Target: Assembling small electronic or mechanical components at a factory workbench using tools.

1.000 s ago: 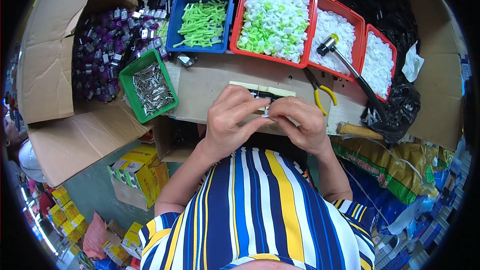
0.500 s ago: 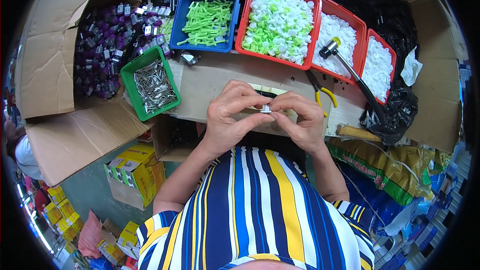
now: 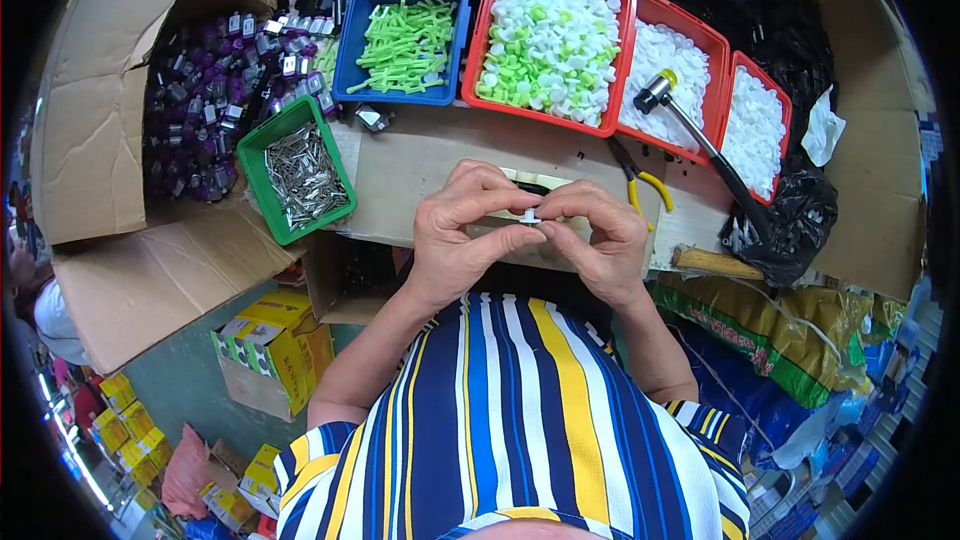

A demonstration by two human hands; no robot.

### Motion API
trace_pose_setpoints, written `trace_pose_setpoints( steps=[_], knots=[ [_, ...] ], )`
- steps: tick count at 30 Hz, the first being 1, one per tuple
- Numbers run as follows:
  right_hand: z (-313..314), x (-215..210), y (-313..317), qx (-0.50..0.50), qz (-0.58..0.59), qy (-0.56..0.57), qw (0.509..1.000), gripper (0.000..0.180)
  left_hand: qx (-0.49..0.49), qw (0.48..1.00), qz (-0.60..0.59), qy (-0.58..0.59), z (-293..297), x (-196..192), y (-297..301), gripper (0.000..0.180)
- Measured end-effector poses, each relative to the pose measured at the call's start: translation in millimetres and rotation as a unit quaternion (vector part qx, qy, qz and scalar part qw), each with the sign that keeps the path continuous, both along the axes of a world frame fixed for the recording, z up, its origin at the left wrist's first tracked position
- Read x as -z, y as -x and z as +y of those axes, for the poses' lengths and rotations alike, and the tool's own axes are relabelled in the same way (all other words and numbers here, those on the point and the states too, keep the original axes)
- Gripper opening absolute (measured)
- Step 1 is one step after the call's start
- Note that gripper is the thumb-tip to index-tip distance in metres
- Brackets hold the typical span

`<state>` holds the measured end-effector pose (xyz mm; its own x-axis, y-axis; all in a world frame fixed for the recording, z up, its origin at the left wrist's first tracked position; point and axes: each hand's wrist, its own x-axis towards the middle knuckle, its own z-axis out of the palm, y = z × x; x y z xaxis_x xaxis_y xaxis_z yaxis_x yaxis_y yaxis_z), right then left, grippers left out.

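Note:
Both hands meet above the front of the work surface, fingertips almost touching. Between them is a small white plastic piece (image 3: 531, 216) with a flat flanged base and a narrow upper part. My left hand (image 3: 462, 218) pinches it from the left with thumb and forefinger. From the other side, the thumb and forefinger of my right hand (image 3: 598, 236) close on the same piece. Just behind the fingers lies a pale block with a black part (image 3: 533, 183), mostly covered by my hands.
A green bin of metal pins (image 3: 345, 205), a blue bin of green plastic parts (image 3: 345, 90) and red bins of white and green caps (image 3: 472, 90) line the back. A hammer (image 3: 690, 130) lies across the bins, yellow-handled pliers (image 3: 655, 190) beside them. Cardboard box (image 3: 95, 110) at left.
My hands keep nearly the same pinch on the white piece. The whole view has shifted slightly, and nothing has been taken up or let go.

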<state>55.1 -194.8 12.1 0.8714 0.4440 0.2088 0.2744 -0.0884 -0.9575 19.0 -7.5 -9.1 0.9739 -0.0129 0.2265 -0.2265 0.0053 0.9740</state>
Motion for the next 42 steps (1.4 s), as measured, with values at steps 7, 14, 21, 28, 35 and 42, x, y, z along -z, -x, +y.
trace_pose_setpoints(
  steps=[7, 14, 21, 28, 35, 42],
  knots=[
    [1.8, -5.2, 1.0, 0.005, -0.061, 0.023, 0.998, 0.014, -0.007, 1.000, 0.001, -0.020, -1.4, -1.8, 0.5, 0.033],
    [2.7, -4.0, 2.7, 0.003, -0.103, 0.049, 0.993, 0.017, -0.011, 0.999, -0.025, -0.042, 0.5, -2.0, 1.5, 0.037],
    [-0.5, 5.7, -0.3, 0.081, -0.138, 0.145, 0.976, 0.017, -0.093, 0.973, -0.088, -0.194, 7.2, -5.7, 2.1, 0.044],
    [1.6, 20.9, 0.3, 0.068, -0.144, 0.187, 0.969, 0.016, -0.115, 0.899, -0.199, -0.372, 4.5, 13.5, 14.3, 0.037],
    [3.5, 22.3, -1.2, 0.069, -0.177, 0.202, 0.961, 0.014, -0.095, 0.885, -0.212, -0.402, 0.0, 18.5, 18.8, 0.031],
    [5.2, 23.7, -0.6, 0.073, -0.175, 0.210, 0.959, 0.012, -0.095, 0.881, -0.224, -0.405, -0.7, 22.8, 18.5, 0.031]
  ],
)
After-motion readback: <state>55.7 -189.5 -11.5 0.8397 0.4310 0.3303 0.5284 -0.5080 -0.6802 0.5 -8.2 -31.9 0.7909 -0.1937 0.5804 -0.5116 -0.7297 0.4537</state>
